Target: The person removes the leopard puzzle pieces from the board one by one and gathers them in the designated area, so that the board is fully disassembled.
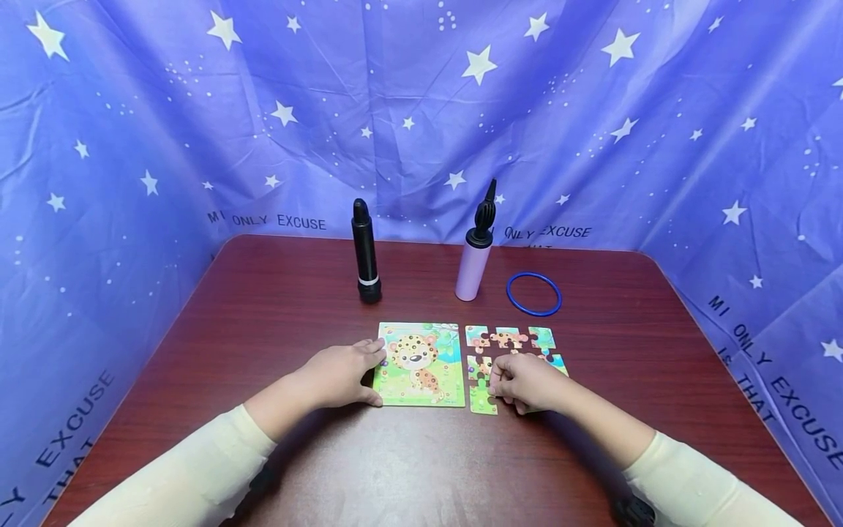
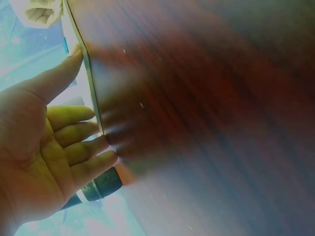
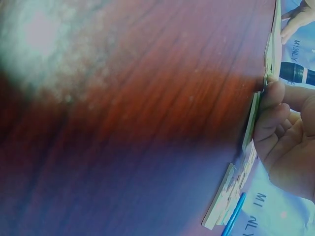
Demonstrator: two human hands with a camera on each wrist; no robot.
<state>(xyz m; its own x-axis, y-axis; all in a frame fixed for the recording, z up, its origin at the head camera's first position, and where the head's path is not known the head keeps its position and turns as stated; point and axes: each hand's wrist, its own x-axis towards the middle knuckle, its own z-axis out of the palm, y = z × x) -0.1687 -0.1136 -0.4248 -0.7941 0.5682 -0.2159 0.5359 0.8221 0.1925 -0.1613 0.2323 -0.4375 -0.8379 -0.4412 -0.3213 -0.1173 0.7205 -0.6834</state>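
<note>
A square picture board (image 1: 421,380) with a spotted cartoon leopard lies flat on the table. My left hand (image 1: 345,372) rests against its left edge, thumb at the near corner, fingers higher up. In the left wrist view that hand's (image 2: 59,142) fingers lie fairly straight along the board's edge. Right of the board, several jigsaw puzzle pieces (image 1: 478,404) lie in loose rows. Over the lower pieces, my right hand (image 1: 530,382) has curled fingers, with thumb and forefinger pinching the edge of a puzzle piece. The right hand (image 3: 290,132) partly hides that piece.
Behind the board stands a black cylindrical tool (image 1: 365,252) with a white band. A purple hand pump (image 1: 472,271) with a black nozzle stands right of it, beside a flat blue ring (image 1: 508,294). A starry blue curtain (image 1: 408,88) surrounds the dark red table (image 1: 296,293).
</note>
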